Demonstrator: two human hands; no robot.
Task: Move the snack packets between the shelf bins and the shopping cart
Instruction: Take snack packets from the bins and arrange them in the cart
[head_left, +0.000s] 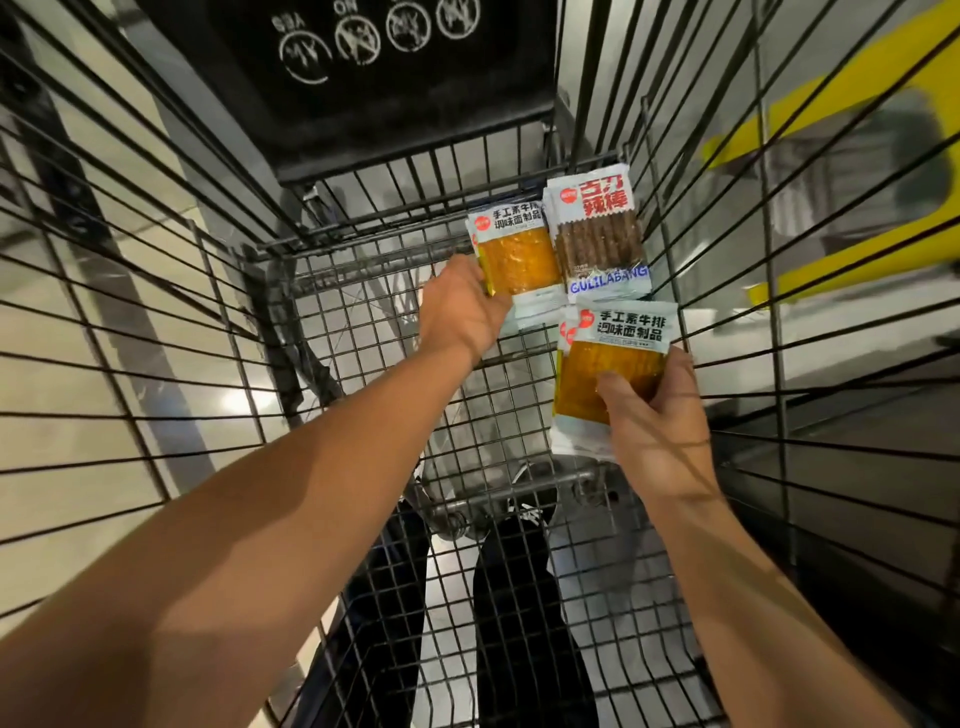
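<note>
Your left hand (462, 306) pinches the orange packets (519, 260) at twelve o'clock on the cart floor (374, 332); your right hand (660, 415) grips another stack (608, 374). They look light, slippery, floppy: hold them by the edges.

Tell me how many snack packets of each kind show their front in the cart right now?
Orange-window packets: 2, one gripped by the left hand at, one gripped by the right hand at.
Brown stick packets: 1, lying in the cart.
Total: 3 fronts showing; more packet edges peek out behind the held ones, count unclear.
</note>
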